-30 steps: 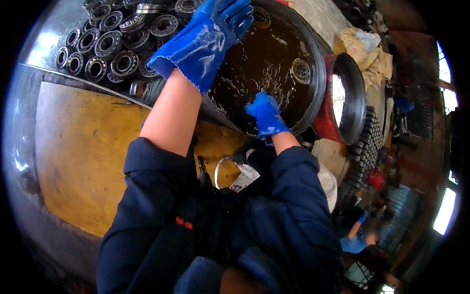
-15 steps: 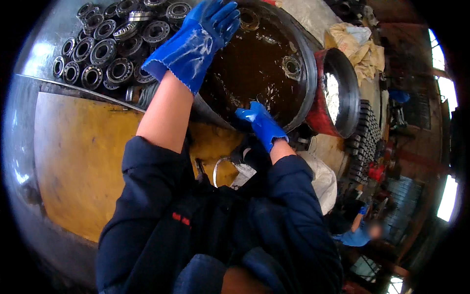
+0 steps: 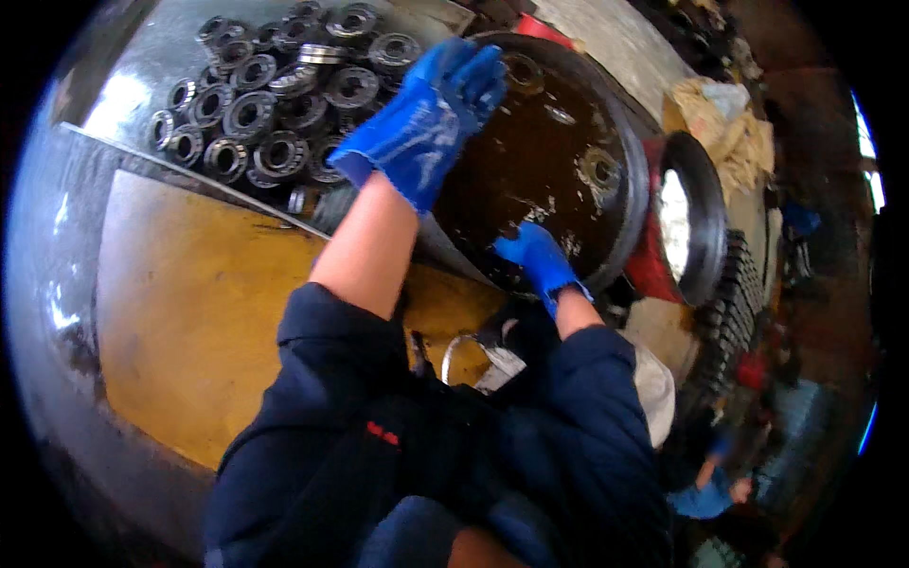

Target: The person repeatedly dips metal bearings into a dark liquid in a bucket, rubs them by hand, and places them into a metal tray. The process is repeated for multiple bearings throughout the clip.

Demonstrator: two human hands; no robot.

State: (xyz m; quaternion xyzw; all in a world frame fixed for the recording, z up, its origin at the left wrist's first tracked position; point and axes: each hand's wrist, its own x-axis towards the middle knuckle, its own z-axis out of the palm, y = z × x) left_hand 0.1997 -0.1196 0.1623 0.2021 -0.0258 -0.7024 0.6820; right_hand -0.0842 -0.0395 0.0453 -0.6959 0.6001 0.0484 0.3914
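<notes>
Many roller bearings (image 3: 295, 81), heaped; 1 round tub (image 3: 635, 185) of brown liquid (image 3: 519, 151); left hand (image 3: 431, 118), fingers extended; right hand (image 3: 542, 257) apart, grip unclear.

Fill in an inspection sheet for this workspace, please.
Surface: grey metal table; yellow panel nearer the person.
Things: bearings heaped on the table; round vat of dark liquid, with a ring showing toward its right side.
Clutter: red-sided round container beside the vat; tan sacking beyond.
Hands: gloved left hand at the vat's left edge; gloved right hand inside its near edge; grips unclear.
Cables: nothing seen.
Surroundings: another person, lower right, blurred.
</notes>
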